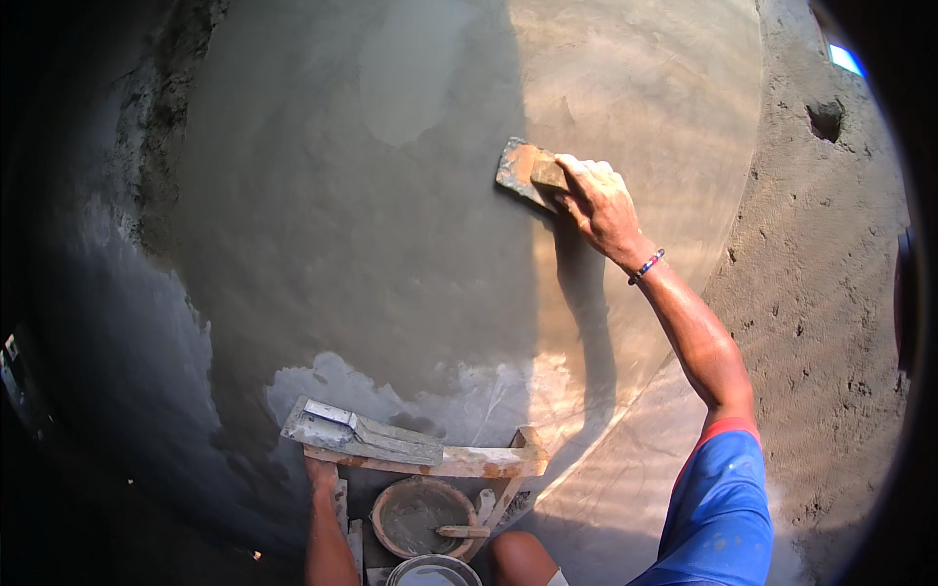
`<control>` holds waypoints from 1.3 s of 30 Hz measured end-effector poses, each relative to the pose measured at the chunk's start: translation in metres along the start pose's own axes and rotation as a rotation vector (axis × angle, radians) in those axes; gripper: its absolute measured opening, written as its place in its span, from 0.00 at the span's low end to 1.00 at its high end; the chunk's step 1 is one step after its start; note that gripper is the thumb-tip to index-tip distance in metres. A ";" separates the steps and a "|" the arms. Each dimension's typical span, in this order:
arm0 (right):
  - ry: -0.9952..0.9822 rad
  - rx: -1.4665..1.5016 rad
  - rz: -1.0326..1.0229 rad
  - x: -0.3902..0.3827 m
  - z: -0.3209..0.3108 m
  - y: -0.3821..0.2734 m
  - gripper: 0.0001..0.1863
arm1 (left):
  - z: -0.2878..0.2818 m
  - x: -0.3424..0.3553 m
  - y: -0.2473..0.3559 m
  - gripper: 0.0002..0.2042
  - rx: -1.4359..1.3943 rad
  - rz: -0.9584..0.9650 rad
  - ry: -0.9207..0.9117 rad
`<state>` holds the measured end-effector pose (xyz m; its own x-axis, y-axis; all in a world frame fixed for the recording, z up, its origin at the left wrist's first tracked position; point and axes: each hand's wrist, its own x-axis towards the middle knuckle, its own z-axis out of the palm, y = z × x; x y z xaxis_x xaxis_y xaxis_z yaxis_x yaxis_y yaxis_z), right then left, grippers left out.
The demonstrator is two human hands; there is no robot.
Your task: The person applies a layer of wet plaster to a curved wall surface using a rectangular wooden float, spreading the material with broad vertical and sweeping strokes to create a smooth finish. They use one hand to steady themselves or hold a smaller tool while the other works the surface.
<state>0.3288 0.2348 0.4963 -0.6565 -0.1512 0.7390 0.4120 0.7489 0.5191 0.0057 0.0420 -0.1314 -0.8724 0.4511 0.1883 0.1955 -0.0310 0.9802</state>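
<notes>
Head view: the wooden float (526,170) lay flat against the wet grey plastered wall (371,244), just beyond the right hand's (598,205) fingers, which were closed over its handle. Well below those fingers, the left hand (320,473) gripped a wooden board (469,459) carrying a steel trowel (357,434), above a mortar pan (422,516).

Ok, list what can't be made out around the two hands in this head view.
- Left hand: mostly hidden under the wooden board; its grip can't be read.
- Right hand: its palm side, against the float, is hidden.
- Trowel on the board: handle not clear.
- Metal bowl: cut off by the lower edge.
- Left rim: too dark.
</notes>
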 end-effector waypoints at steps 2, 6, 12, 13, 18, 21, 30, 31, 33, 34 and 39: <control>-0.105 0.108 -0.049 -0.015 -0.007 -0.001 0.28 | 0.002 -0.005 0.017 0.35 0.041 -0.013 -0.031; 0.475 0.015 0.336 0.057 -0.066 0.083 0.26 | 0.016 -0.007 0.015 0.38 0.031 -0.046 -0.062; 0.443 -0.129 0.443 0.152 -0.074 0.134 0.28 | 0.025 0.002 -0.025 0.44 0.199 0.051 0.004; 0.415 -0.121 0.402 0.157 -0.064 0.115 0.27 | 0.021 0.005 -0.034 0.45 0.236 0.068 0.063; 0.317 -0.085 -0.002 0.085 0.021 -0.011 0.28 | 0.011 0.004 -0.033 0.43 -0.135 0.104 0.121; 0.091 -0.005 -0.174 0.018 0.047 -0.062 0.27 | 0.010 -0.006 0.002 0.38 -0.004 0.017 -0.043; 0.459 -0.190 0.035 0.125 -0.030 0.036 0.25 | 0.031 -0.019 0.038 0.38 0.166 -0.091 -0.125; 0.462 -0.196 0.037 0.134 -0.027 0.043 0.25 | 0.035 -0.015 0.027 0.38 0.180 -0.077 -0.129; 0.505 -0.188 0.162 0.162 -0.006 0.025 0.25 | 0.003 0.007 -0.021 0.37 0.203 0.013 -0.017; 0.491 -0.131 0.076 0.157 0.008 -0.008 0.24 | -0.023 0.016 -0.038 0.37 0.201 0.089 0.066; -0.050 -0.021 -0.174 0.039 0.040 -0.067 0.29 | 0.019 -0.007 0.009 0.36 0.104 -0.050 -0.083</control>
<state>0.2498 0.2047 0.4734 -0.7491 -0.2448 0.6155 0.3023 0.7005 0.6465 0.0223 0.0549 -0.1247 -0.8431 0.5218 0.1296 0.2021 0.0841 0.9758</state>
